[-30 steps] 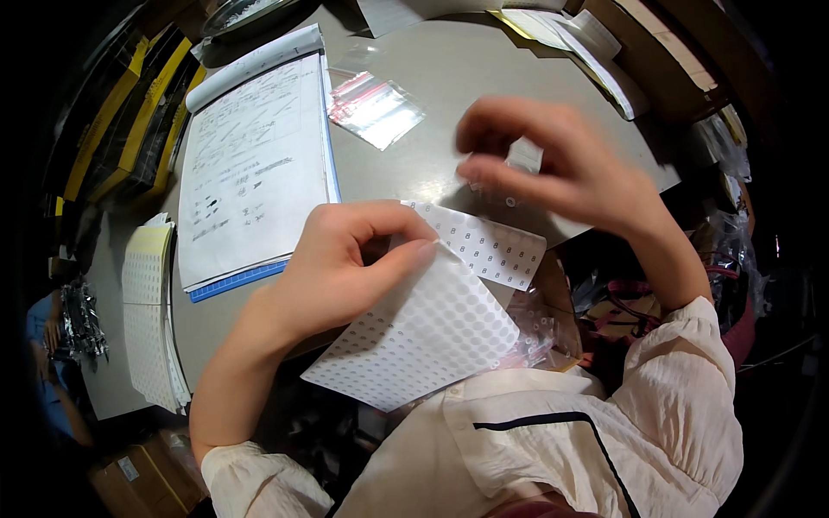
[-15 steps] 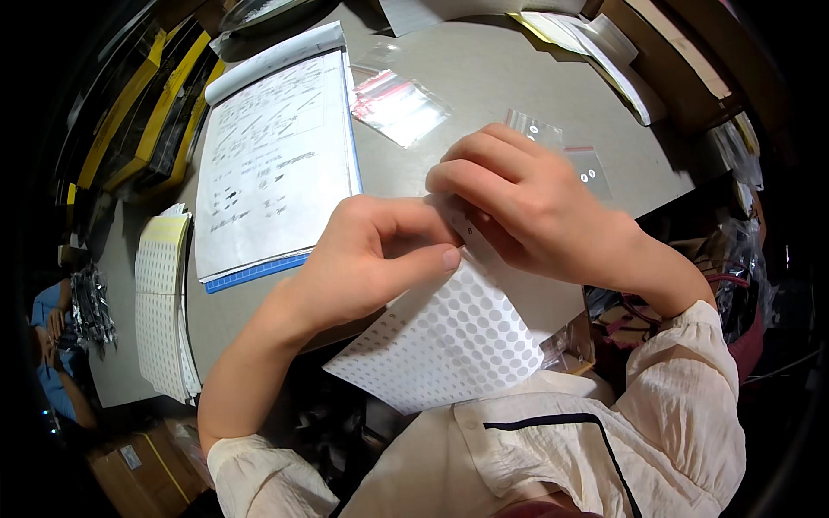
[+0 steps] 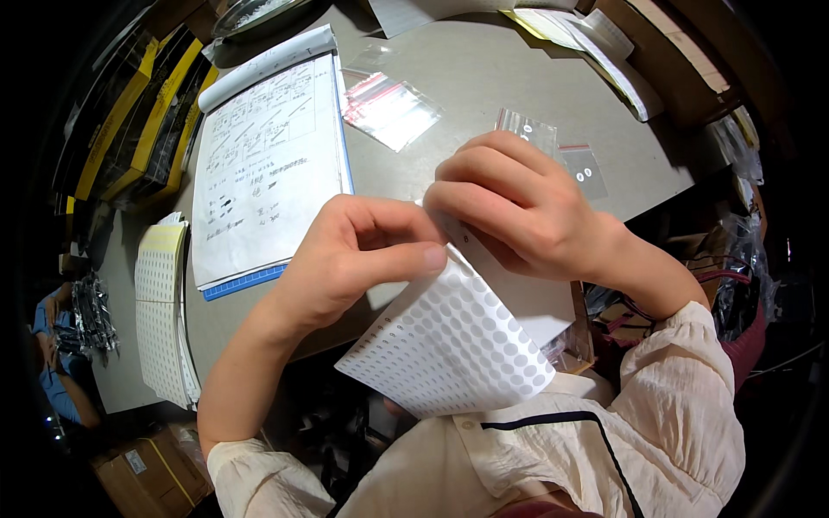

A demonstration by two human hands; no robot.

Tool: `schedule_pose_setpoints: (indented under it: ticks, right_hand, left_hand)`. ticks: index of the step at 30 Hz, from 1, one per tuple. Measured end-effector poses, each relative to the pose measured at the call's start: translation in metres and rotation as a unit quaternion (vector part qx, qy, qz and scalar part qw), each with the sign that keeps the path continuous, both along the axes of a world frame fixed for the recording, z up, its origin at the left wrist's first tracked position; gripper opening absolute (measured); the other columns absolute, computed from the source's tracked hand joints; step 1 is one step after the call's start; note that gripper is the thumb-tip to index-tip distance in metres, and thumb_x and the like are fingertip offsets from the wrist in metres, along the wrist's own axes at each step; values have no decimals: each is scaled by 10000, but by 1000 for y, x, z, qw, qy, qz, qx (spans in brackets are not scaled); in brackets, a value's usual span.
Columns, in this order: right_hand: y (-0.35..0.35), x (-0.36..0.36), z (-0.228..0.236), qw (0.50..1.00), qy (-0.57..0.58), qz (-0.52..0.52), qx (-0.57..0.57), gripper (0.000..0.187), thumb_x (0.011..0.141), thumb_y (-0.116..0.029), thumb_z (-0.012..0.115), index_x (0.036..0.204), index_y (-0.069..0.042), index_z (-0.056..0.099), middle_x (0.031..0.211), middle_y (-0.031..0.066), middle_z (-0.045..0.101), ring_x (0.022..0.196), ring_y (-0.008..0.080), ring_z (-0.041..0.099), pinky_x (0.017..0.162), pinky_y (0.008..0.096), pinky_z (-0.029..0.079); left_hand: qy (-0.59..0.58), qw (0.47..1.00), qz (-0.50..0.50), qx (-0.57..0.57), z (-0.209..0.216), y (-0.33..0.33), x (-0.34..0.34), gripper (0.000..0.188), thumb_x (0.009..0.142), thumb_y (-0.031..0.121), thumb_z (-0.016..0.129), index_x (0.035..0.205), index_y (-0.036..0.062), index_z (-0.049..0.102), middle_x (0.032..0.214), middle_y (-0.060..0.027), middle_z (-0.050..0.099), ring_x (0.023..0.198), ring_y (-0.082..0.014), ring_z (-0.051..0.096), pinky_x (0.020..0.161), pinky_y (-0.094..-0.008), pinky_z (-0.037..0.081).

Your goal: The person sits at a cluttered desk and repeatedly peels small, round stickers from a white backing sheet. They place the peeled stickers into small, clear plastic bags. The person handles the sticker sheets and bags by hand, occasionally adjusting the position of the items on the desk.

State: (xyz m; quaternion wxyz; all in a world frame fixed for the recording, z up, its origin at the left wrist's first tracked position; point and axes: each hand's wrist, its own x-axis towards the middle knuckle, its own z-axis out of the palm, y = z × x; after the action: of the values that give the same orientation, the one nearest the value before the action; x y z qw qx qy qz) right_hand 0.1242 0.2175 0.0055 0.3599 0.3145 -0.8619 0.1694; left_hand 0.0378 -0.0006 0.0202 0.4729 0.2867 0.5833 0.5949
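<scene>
A white sheet of round stickers [image 3: 458, 337], some with tiny printed marks, hangs bent over the table's near edge against my shirt. My left hand [image 3: 358, 250] pinches its upper edge between thumb and forefinger. Close beside it, my right hand [image 3: 531, 207] is curled over the sheet's top corner, thumb and fingertips pressed together there. What lies right under those fingertips is hidden. Just beyond my right hand lie two small clear zip bags, one [image 3: 527, 128] partly behind the knuckles and another [image 3: 583, 168] to its right, each bearing small white round stickers.
Left of centre lies a pad of handwritten paper [image 3: 259, 181] on a blue board. Several clear zip bags with red seals [image 3: 393, 112] lie beside it. More sticker sheets [image 3: 160, 311] are stacked at the left edge. Yellow-and-black boxes [image 3: 142, 121] stand far left; another person's arm [image 3: 73, 388] shows below them.
The sticker sheet's lower end has swung slightly right, and its face has turned a little. Both hands keep their grip near the top corner, with small finger shifts.
</scene>
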Motion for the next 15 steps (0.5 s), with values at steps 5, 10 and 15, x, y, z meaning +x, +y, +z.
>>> schedule_pose_setpoints:
  ticks: [5,10,15]
  right_hand:
    - [2,-4,-2,999,42,26,-12,241,732,-91,712,960,-24,669,934,80,630,843,250,609,719,337,531]
    - [3,-6,-3,997,59,47,-18,265,708,-33,741,965,-20,678,912,85,643,817,254,625,714,341,533]
    - [17,4,20,968,-147,100,-179,230,816,50,709,1043,15,688,978,110,688,865,229,676,763,332,543]
  left_hand:
    - [-15,1000,10,-9,-2,-1,-3,112,872,111,748,887,0,739,811,21,662,746,-46,557,694,-196,417]
    - [-58,998,32,23,-4,-2,-5,125,863,100,737,906,-17,744,816,0,674,725,-56,564,686,-197,422]
    - [-64,996,65,9,-3,1,-6,162,858,113,743,947,-22,753,831,-21,692,729,-69,597,671,-202,446]
